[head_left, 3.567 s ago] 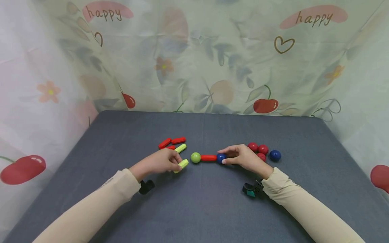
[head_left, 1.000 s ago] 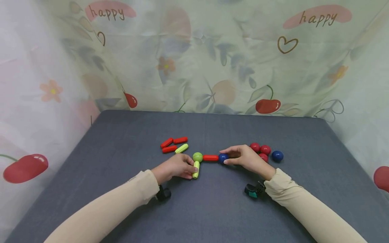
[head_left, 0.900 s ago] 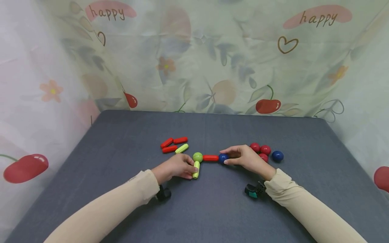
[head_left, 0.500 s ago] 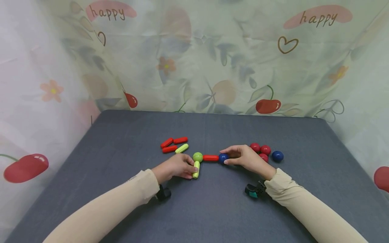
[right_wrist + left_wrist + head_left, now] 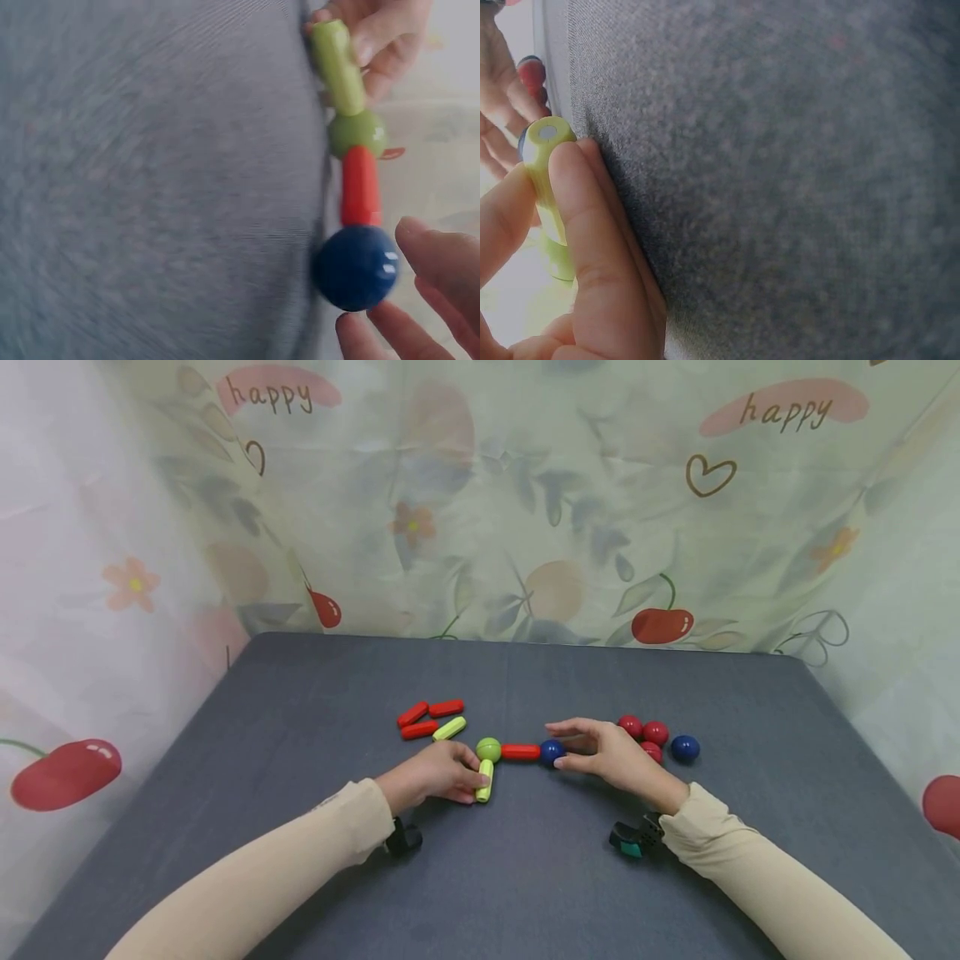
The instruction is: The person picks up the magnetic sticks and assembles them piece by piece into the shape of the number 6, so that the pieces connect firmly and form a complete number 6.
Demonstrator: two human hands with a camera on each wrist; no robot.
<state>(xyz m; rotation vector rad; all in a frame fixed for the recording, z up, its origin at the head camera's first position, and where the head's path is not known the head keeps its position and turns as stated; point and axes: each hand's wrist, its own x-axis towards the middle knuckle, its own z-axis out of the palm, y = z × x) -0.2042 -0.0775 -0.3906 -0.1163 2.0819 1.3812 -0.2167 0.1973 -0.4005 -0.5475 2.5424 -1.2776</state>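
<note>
My left hand [image 5: 442,770] pinches a yellow magnetic rod [image 5: 485,781] between thumb and fingers; a metal disc shows in its end in the left wrist view. The rod's far end touches a green ball [image 5: 488,749]. From that ball a red rod [image 5: 521,752] runs right to a blue ball [image 5: 552,752], all in one joined piece on the table. My right hand [image 5: 611,753] is at the blue ball with thumb and fingers parted around it. In the right wrist view its fingertips [image 5: 411,226] stand slightly off the blue ball [image 5: 355,268].
Several loose rods lie behind my left hand: red ones [image 5: 447,708] and a yellow one [image 5: 450,728]. Behind and right of my right hand sit red balls [image 5: 656,732] and another blue ball [image 5: 686,748]. A patterned cloth [image 5: 510,510] hangs behind the dark grey table [image 5: 510,877].
My left hand has brought the yellow rod rightward to the green ball and kept still there. Just now, my right hand's fingers have spread and loosened from the blue ball.
</note>
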